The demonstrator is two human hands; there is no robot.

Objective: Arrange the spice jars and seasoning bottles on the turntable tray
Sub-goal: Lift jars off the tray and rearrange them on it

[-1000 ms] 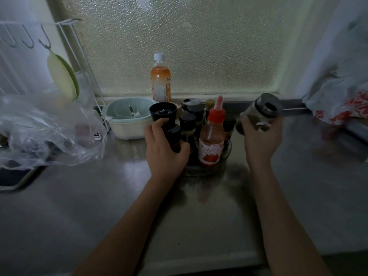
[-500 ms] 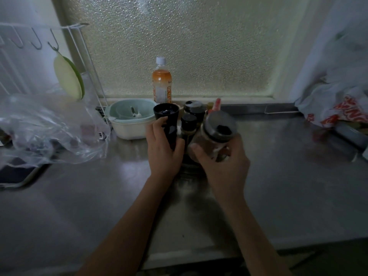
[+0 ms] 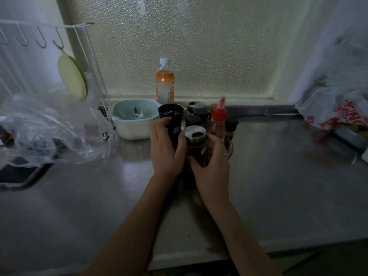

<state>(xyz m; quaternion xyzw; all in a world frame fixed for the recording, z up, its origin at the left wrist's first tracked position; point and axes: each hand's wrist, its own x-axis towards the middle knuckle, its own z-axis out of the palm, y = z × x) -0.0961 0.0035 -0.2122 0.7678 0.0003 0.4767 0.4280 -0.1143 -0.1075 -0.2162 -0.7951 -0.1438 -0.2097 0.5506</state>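
The turntable tray stands on the steel counter below the window, mostly hidden by bottles and my hands. My left hand grips a tall black grinder at the tray's left side. My right hand holds a glass jar with a silver lid upright at the tray's front, pressed against the grinder. Behind stand a red-capped sauce bottle, a dark jar with a grey flip lid, another black-capped jar and a small black-capped bottle on the right.
A pale green and white bowl sits left of the tray. An orange drink bottle stands on the sill. A clear plastic bag lies at the left under a wire rack; a red-printed white bag lies at the right.
My right hand carried the silver-lidded jar from the tray's right side leftward and down to the tray's front, now upright beside the grinder. My left hand stayed on the grinder.
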